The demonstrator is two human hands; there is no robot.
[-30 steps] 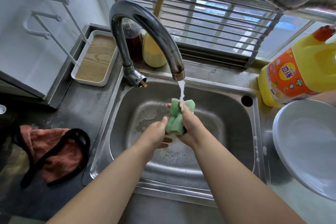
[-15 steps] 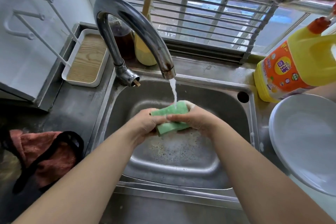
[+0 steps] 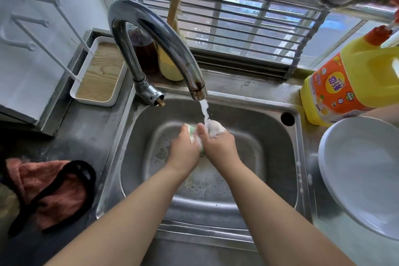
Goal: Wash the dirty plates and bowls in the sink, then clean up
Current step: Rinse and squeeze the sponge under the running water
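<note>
Filling the middle of the frame, the steel sink (image 3: 278,157) holds no plate or bowl that can be seen; its floor shows only suds and a wet film. At the right edge a stack of white plates (image 3: 362,170) stands on the counter, apparently washed, with the yellow detergent jug (image 3: 354,84) just behind it at upper right. The curved tap (image 3: 155,34) arches from upper left toward centre and its stream (image 3: 205,110) falls straight onto the hands.

Both hands meet in the centre of the frame, directly under the spout. The left hand (image 3: 183,149) and the right hand (image 3: 220,144) are pressed together around the green sponge (image 3: 191,130), fingers curled over it, squeezing. Only a sliver of green shows between the thumbs, at the upper edge of the left hand, and white foam (image 3: 216,128) wells up over the right fingers where the water lands.

The relation that matters: the sponge lies between the two palms, neither hand nearer than the other, and it sits squarely in the line of the falling water. How its long axis runs I cannot tell, since the hands hide most of it. This looks like rinsing out the sponge, so the dishes seem done and the clean-up is under way. A rust-coloured cloth (image 3: 47,188) with black trim lies at lower left, on the counter well apart from the hands.
</note>
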